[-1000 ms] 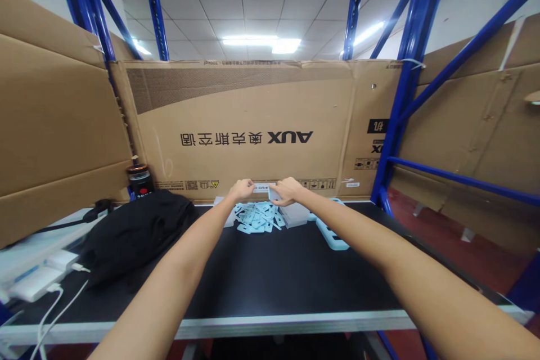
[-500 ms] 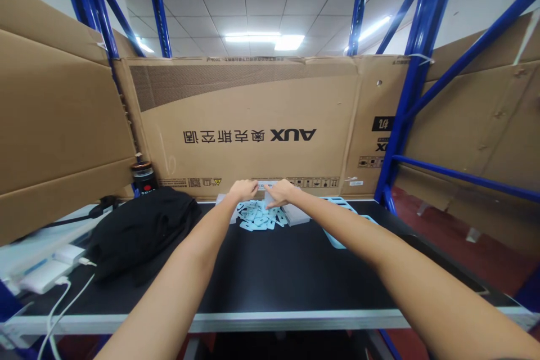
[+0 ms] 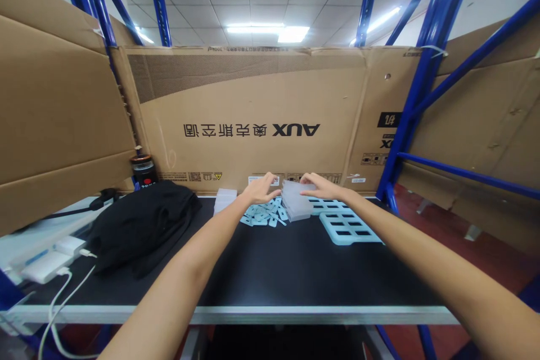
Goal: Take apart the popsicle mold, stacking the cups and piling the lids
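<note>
My left hand hovers over a heap of light blue flat pieces, its thumb and fingers apart, with nothing visible in it. To its right, my right hand grips a translucent plastic box by its upper right side, thumb in front. Several thin layers show at the box's left edge, so it may be more than one; I cannot tell. Another translucent box stands left of the heap, partly behind my left forearm.
Light blue slotted trays lie right of the boxes, partly under my right forearm. A black cloth is bunched at the left, near a dark jar and white chargers with cables. A cardboard wall closes off the back.
My right hand has moved right, away from the heap, with a translucent piece to the box position. The left hand has shifted right over the heap and spread its fingers. The view tilted slightly.
</note>
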`<state>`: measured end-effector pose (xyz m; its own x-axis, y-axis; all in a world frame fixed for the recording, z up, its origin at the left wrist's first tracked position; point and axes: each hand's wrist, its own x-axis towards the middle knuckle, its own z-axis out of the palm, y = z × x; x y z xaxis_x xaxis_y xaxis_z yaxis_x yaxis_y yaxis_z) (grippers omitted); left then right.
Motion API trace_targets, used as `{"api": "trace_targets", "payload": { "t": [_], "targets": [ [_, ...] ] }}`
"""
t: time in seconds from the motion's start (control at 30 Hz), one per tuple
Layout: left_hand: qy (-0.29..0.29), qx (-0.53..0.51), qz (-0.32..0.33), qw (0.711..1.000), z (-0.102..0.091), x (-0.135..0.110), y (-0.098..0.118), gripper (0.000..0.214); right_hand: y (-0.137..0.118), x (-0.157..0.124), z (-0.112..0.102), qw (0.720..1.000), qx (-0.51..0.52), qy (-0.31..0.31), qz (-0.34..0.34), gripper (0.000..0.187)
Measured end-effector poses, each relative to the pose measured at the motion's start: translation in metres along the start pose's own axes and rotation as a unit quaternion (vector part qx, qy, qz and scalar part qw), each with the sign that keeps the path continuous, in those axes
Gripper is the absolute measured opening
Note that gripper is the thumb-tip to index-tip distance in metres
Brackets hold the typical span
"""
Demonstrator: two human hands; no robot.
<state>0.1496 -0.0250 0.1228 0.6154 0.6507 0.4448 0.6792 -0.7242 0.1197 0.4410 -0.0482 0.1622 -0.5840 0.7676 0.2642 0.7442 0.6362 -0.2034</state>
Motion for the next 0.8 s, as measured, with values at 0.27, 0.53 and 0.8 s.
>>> {"api": "trace_targets", "payload": {
  "t": [0.27,0.53,0.8],
  "targets": [
    [0.021,-0.012,0.099,0.995,0.028,0.011,0.024,0.072,0.011,-0.017,0.035,0.998,0.045,0.037,0.004,0.053],
    [0.056,-0.039,0.139,0.988,0.051,-0.005,0.058,0.045,0.022,-0.042,0.026,0.989,0.034,0.132,0.064,0.045],
    [-0.017,-0.072,0.329,0.942,0.069,-0.030,0.117,0.018,0.114,-0.276,0.004,0.848,-0.132,0.201,0.472,0.059]
  ]
}}
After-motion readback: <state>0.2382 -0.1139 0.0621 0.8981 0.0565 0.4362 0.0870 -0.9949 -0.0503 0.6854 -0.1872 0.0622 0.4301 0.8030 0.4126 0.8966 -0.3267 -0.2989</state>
